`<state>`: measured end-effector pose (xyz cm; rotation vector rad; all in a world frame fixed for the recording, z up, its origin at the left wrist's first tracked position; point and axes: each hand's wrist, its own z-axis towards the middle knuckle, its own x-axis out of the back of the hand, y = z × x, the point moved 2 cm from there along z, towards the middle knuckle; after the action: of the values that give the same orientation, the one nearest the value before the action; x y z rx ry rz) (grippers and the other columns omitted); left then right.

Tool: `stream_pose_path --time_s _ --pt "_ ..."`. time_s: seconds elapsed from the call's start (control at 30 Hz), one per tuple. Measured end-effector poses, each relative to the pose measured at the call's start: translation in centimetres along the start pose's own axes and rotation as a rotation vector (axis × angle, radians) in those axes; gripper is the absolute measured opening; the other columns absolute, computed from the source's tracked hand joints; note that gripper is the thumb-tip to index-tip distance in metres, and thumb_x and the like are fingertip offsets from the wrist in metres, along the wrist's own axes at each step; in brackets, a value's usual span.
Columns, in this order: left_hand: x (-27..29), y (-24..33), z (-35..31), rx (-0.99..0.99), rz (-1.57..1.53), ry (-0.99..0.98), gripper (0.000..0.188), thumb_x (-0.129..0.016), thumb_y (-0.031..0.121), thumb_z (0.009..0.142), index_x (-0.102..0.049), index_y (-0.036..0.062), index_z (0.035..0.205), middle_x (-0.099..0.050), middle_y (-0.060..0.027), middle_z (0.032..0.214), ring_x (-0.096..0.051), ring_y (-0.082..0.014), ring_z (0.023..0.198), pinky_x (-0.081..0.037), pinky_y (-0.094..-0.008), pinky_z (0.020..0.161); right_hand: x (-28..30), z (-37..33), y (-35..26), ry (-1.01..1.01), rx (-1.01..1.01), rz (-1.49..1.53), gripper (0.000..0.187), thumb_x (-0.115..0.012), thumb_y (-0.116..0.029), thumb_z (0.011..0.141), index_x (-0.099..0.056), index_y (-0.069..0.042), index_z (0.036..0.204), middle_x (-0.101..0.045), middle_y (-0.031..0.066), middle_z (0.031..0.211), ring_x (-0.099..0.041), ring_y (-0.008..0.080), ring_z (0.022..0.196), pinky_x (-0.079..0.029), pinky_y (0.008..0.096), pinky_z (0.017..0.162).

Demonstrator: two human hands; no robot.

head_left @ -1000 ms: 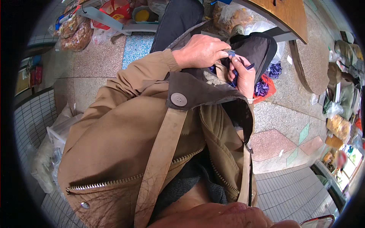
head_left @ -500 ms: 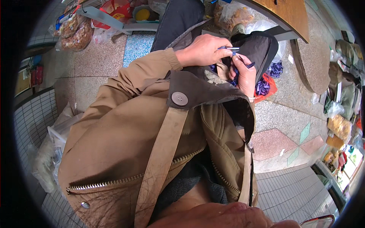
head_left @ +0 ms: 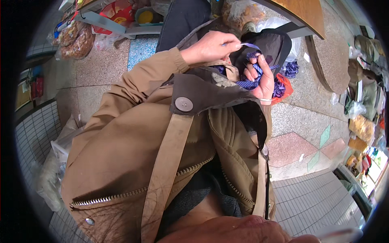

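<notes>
My left hand [head_left: 212, 47] is closed in a pinch, and a slim metal tool [head_left: 244, 44] with a bit of blue shows at its fingertips. What kind of tool it is, I cannot make out. From its tip a purple striped ribbon [head_left: 254, 47] arches across to my right hand [head_left: 265, 79]. Loops of the ribbon run between the curled fingers and thumb of my right hand, which holds it. Below the hands, my dark apron [head_left: 210, 91] sags open, with beige cloth [head_left: 231, 72] and more purple strips in its fold.
A red plastic bag [head_left: 287, 87] of purple strips lies beside my right hand, with a loose purple heap [head_left: 290, 69] near it. A wooden table [head_left: 302, 16] stands ahead. Filled plastic bags [head_left: 77, 38] sit at the far left, and piled goods [head_left: 362, 129] line the right.
My hands have moved apart, the left slightly to the left. The ribbon now arches between them, and the tool shows less. My right fingers have loosened somewhat around the ribbon.
</notes>
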<state>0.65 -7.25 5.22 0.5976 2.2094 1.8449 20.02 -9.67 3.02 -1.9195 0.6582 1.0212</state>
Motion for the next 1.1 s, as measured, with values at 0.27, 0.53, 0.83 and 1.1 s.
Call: stream_pose_path --time_s 0.27,0.53,0.83,1.1 --pt "-0.3 0.1 -0.8 -0.231 0.401 0.063 0.03 -0.055 0.023 0.091 -0.063 -0.0016 0.105 -0.07 -0.0112 0.079 -0.068 -0.0189 0.075 -0.05 -0.0308 0.068 0.1 0.1 0.3 -0.049 -0.039 0.2 0.013 -0.054 -0.016 0.095 -0.053 -0.003 0.099 -0.055 0.0086 0.086 -0.04 0.0092 0.052 -0.035 0.0232 0.045" --pt "-0.6 0.6 -0.9 -0.23 0.421 0.084 0.028 -0.055 0.024 0.09 -0.065 0.0012 0.102 -0.069 -0.0107 0.076 -0.068 -0.023 0.074 -0.05 -0.0322 0.066 -0.2 0.0 0.4 0.047 0.045 -0.021 0.014 -0.055 -0.015 0.094 -0.054 -0.002 0.098 -0.059 0.0089 0.085 -0.044 0.0091 0.052 -0.037 0.0231 0.045" --pt "-0.6 0.1 -0.8 -0.272 0.394 0.056 0.026 -0.054 0.022 0.091 -0.066 0.0016 0.1 -0.069 -0.0106 0.076 -0.068 -0.0212 0.071 -0.05 -0.0314 0.065 -0.5 0.0 0.6 0.057 0.072 -0.106 0.013 -0.055 -0.014 0.094 -0.055 -0.002 0.097 -0.06 0.0086 0.084 -0.046 0.009 0.052 -0.037 0.0231 0.044" --pt "-0.3 -0.3 -0.9 -0.276 0.47 0.137 0.024 -0.055 0.021 0.09 -0.065 0.0016 0.1 -0.069 -0.0125 0.078 -0.068 -0.0238 0.072 -0.05 -0.0323 0.065 0.0 0.1 0.7 0.072 0.052 -0.012 0.013 -0.055 -0.015 0.094 -0.055 -0.001 0.097 -0.06 0.0092 0.085 -0.044 0.0092 0.052 -0.036 0.0232 0.044"
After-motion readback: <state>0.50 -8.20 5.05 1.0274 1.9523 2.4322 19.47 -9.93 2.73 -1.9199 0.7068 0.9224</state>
